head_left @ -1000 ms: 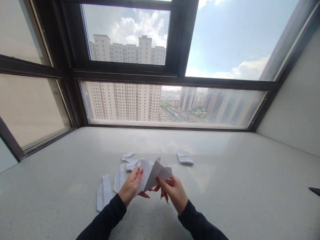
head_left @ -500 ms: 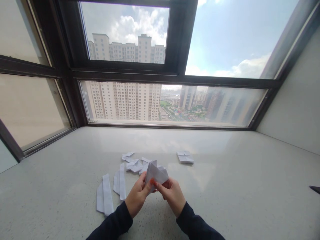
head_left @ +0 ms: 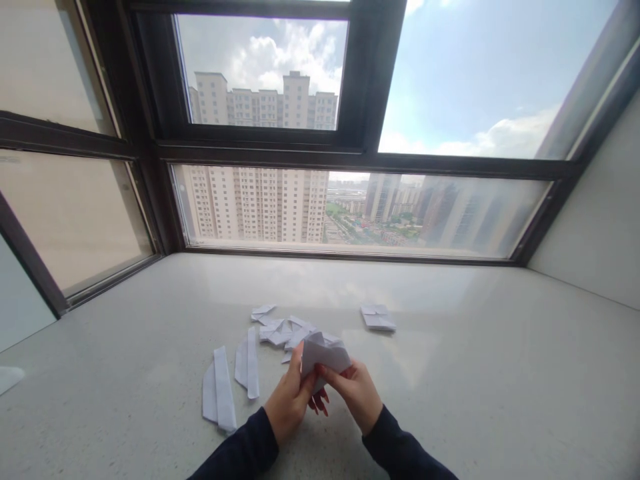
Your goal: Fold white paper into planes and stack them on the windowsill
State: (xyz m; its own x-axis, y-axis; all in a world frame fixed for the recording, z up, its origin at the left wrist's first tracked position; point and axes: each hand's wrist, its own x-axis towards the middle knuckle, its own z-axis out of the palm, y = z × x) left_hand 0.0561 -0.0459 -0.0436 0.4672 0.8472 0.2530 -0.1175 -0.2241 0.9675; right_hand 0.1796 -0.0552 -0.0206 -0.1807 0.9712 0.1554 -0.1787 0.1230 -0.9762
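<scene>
two hands, and one folded paper (head_left: 327,353) held between them, just below the middle of the frame. the left hand (head_left: 286,402) and the right hand (head_left: 359,395) each have their fingers pinched closed on it, thumbs at the near side. its long axis runs roughly left to right, dipping a little rightward, and one peak points up the frame. on the windowsill (head_left: 460,400) i count two long strips (head_left: 225,390) at lower left, one square packet (head_left: 379,318) right of centre, and a heap (head_left: 274,332) overlapping too much to count.
</scene>
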